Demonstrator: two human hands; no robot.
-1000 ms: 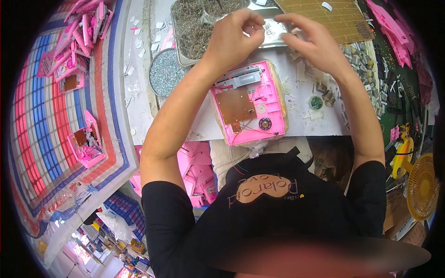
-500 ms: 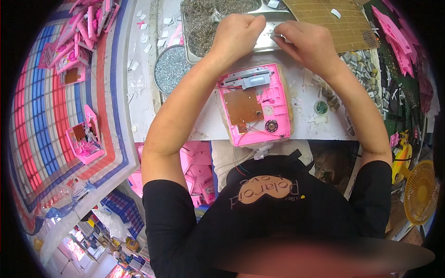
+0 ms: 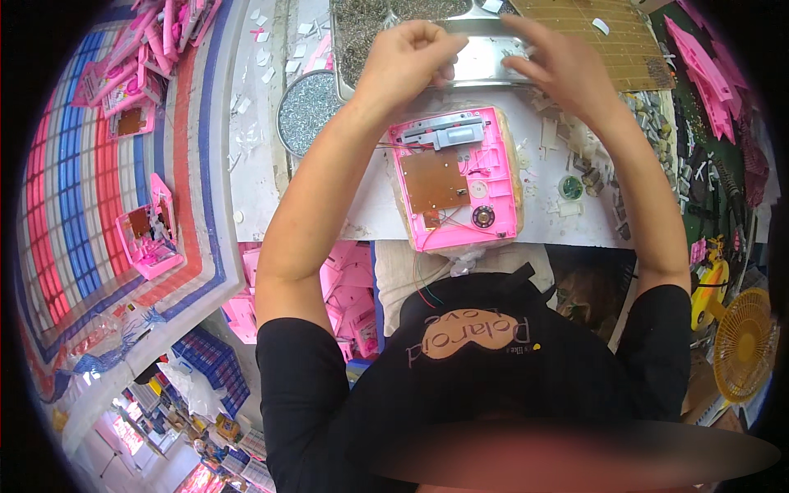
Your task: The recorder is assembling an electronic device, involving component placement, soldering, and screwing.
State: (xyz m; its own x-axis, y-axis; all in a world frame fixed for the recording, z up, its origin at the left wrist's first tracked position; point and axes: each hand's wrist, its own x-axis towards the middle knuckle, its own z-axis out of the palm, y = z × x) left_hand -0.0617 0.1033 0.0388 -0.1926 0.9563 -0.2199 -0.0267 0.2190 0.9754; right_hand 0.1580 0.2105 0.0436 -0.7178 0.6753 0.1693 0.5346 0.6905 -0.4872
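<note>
My left hand [image 3: 408, 64] is over the front of a metal tray [image 3: 483, 62], its fingers curled and thumb and forefinger pressed together. Whatever it pinches, if anything, is too small to make out. Over the tray's right side, my right hand [image 3: 563, 70] has thumb and forefinger spread apart, slightly blurred. Dark small parts, seemingly screws [image 3: 353, 51], fill the tray's left compartments. Between my forearms lies an open pink plastic casing [image 3: 501, 189]. It holds a brown circuit board [image 3: 434, 181], a grey mechanism [image 3: 456, 134], thin wires and a round dark disc [image 3: 483, 216].
A round tin of small silvery parts [image 3: 308, 113] stands left of the tray. Cardboard [image 3: 612, 45] lies to the right, with many grey metal pieces [image 3: 649, 123] below it. Pink casings [image 3: 148, 230] rest on the striped cloth at left. A yellow fan [image 3: 744, 345] stands at right.
My right hand has opened its pinch, thumb and forefinger now apart. My left hand has shifted slightly left, its fingers loosening a little. The casing looks unmoved apart from a slight view shift.
</note>
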